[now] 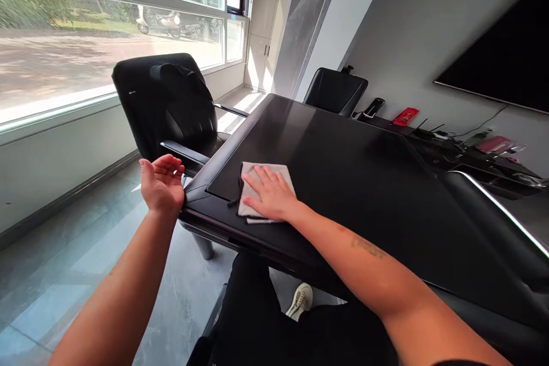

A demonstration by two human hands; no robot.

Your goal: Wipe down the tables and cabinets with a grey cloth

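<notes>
My right hand [269, 193] lies flat on a folded grey cleaning cloth [249, 197], pressing it against the black table top [326, 148] near the table's near left corner. The cloth's edges stick out around the fingers and palm, and a dark cord or strap [234, 194] lies by its left edge. My left hand [162, 184] is held palm up and open, holding nothing, just off the table's corner, beside its edge.
A black leather office chair [167, 106] stands to the left of the table, and another chair [337, 91] stands at the far end. A black chair back [493, 223] is at the right. A low cabinet [472, 163] holds small items under a wall-mounted screen [501, 51]. A window [107, 28] runs along the left.
</notes>
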